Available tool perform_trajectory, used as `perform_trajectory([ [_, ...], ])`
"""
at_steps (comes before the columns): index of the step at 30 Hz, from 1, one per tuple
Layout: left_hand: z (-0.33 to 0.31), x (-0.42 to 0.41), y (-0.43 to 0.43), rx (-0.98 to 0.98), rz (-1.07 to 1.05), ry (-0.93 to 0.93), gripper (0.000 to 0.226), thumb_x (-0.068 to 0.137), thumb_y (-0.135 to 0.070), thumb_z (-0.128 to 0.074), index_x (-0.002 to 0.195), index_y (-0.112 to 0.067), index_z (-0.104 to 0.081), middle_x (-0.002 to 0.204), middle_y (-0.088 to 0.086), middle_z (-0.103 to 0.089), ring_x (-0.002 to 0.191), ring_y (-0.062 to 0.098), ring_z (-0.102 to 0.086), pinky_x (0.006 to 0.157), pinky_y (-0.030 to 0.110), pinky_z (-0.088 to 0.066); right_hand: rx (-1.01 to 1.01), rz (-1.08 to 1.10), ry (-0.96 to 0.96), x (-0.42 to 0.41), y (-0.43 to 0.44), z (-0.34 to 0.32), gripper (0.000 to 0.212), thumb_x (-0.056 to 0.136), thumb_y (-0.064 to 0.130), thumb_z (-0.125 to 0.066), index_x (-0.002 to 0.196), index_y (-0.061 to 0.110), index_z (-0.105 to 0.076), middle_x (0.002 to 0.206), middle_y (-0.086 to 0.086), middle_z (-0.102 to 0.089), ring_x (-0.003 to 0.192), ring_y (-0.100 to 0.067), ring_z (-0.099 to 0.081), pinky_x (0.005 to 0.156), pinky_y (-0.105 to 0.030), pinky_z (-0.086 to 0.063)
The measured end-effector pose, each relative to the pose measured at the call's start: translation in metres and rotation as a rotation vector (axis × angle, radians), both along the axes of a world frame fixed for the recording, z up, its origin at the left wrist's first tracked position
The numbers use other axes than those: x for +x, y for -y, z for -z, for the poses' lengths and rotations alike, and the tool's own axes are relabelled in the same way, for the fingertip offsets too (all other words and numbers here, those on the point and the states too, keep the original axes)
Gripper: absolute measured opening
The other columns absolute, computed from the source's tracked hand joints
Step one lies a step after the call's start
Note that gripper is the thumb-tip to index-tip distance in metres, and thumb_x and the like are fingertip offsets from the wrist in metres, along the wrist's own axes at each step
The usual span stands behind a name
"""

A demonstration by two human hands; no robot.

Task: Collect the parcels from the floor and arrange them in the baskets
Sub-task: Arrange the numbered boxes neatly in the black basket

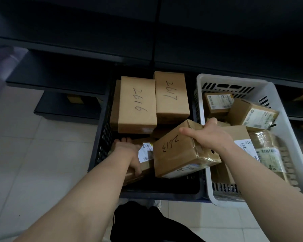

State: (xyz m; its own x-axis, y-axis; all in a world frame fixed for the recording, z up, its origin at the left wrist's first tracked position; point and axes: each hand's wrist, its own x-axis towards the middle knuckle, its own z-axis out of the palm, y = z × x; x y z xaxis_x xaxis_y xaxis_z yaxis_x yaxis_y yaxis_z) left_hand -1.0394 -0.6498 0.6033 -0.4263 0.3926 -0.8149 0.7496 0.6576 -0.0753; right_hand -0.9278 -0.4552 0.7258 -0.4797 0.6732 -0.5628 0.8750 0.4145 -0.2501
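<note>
A dark basket (101,145) on the floor holds cardboard parcels marked 2616 (136,105) and 2617 (171,98) at its far end. My right hand (208,135) grips a tilted parcel marked 2613 (178,152) from above, over the basket's near right corner. My left hand (128,151) holds a labelled parcel (145,158) low in the basket's near left part, fingers curled over its edges. Beside it on the right, a white basket (283,110) holds several labelled parcels (252,116).
Dark low shelving (77,67) runs along the back, with a small box (75,99) on its lowest shelf. Pale tiled floor (33,145) lies to the left. My dark-clothed legs (147,224) are at the bottom, close to the baskets.
</note>
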Motion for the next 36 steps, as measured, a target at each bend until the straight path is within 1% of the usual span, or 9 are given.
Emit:
perform_trajectory([
  [7,-0.022,0.008,0.001,0.022,-0.062,-0.050,0.114,0.054,-0.058,-0.078,0.149,-0.032,-0.021,0.147,0.016,-0.031,0.131,0.037,-0.030,0.106,0.056,-0.027,-0.027,-0.015,-0.005,-0.005,-0.003,-0.003,0.113,0.057,0.082,-0.065,0.138,0.015,-0.025,0.124,-0.010,-0.054,0.112,-0.034,-0.056,0.093,-0.052,-0.048],
  [9,-0.023,0.011,0.002,0.041,-0.073,-0.059,0.111,0.055,-0.062,-0.075,0.149,-0.033,-0.023,0.147,0.017,-0.031,0.131,0.038,-0.030,0.107,0.055,-0.025,-0.019,-0.025,0.000,-0.006,-0.005,-0.006,0.114,0.056,0.084,-0.064,0.138,0.016,-0.025,0.119,-0.009,-0.055,0.109,-0.034,-0.057,0.092,-0.052,-0.049],
  [13,-0.034,0.004,-0.010,0.137,-0.226,-0.031,0.104,0.051,-0.070,-0.069,0.144,-0.035,-0.035,0.143,0.017,-0.036,0.127,0.039,-0.033,0.106,0.055,-0.024,0.001,-0.036,0.007,-0.007,-0.009,-0.013,0.111,0.058,0.084,-0.063,0.137,0.016,-0.026,0.107,-0.006,-0.054,0.102,-0.032,-0.058,0.089,-0.050,-0.051],
  [16,-0.041,0.003,-0.016,0.081,-0.317,-0.012,0.111,0.050,-0.073,-0.068,0.147,-0.029,-0.033,0.144,0.016,-0.036,0.129,0.039,-0.032,0.107,0.055,-0.023,0.013,-0.033,0.002,-0.006,-0.008,-0.020,0.110,0.062,0.083,-0.062,0.139,0.015,-0.025,0.085,-0.001,-0.050,0.090,-0.029,-0.057,0.082,-0.045,-0.051],
  [18,-0.041,0.005,-0.015,0.068,-0.363,-0.023,0.115,0.049,-0.075,-0.068,0.147,-0.028,-0.033,0.145,0.016,-0.034,0.130,0.038,-0.030,0.109,0.055,-0.022,0.024,-0.030,-0.004,-0.006,-0.007,-0.023,0.109,0.063,0.083,-0.061,0.139,0.013,-0.024,0.078,0.000,-0.046,0.083,-0.026,-0.054,0.075,-0.041,-0.050],
  [24,-0.044,0.018,-0.023,0.054,-0.409,-0.138,0.117,0.042,-0.077,-0.069,0.144,-0.029,-0.037,0.144,0.017,-0.033,0.129,0.039,-0.029,0.106,0.057,-0.024,0.045,-0.029,-0.028,-0.004,-0.004,-0.027,0.099,0.071,0.077,-0.059,0.135,0.010,-0.024,0.070,0.001,-0.052,0.066,-0.018,-0.053,0.069,-0.037,-0.048],
  [28,-0.049,0.020,-0.021,0.051,-0.500,-0.228,0.116,0.048,-0.080,-0.065,0.145,-0.023,-0.036,0.145,0.021,-0.033,0.129,0.042,-0.030,0.106,0.058,-0.023,0.034,-0.034,-0.026,-0.005,-0.006,-0.029,0.102,0.071,0.078,-0.059,0.138,0.011,-0.022,0.072,0.001,-0.054,0.067,-0.018,-0.052,0.070,-0.037,-0.048],
  [32,-0.044,0.025,-0.014,0.126,-0.605,-0.306,0.116,0.043,-0.079,-0.067,0.143,-0.027,-0.037,0.143,0.022,-0.032,0.130,0.041,-0.027,0.108,0.058,-0.019,0.020,-0.041,-0.036,-0.004,-0.008,-0.030,0.101,0.073,0.077,-0.059,0.138,0.009,-0.022,0.066,0.004,-0.050,0.063,-0.016,-0.049,0.068,-0.036,-0.047],
  [36,-0.035,0.035,-0.019,0.139,-0.622,-0.364,0.120,0.045,-0.078,-0.068,0.144,-0.022,-0.032,0.144,0.024,-0.028,0.132,0.042,-0.023,0.109,0.057,-0.016,0.018,-0.051,-0.033,-0.003,-0.011,-0.025,0.100,0.072,0.078,-0.058,0.137,0.010,-0.024,0.070,0.002,-0.053,0.069,-0.019,-0.056,0.068,-0.035,-0.049],
])
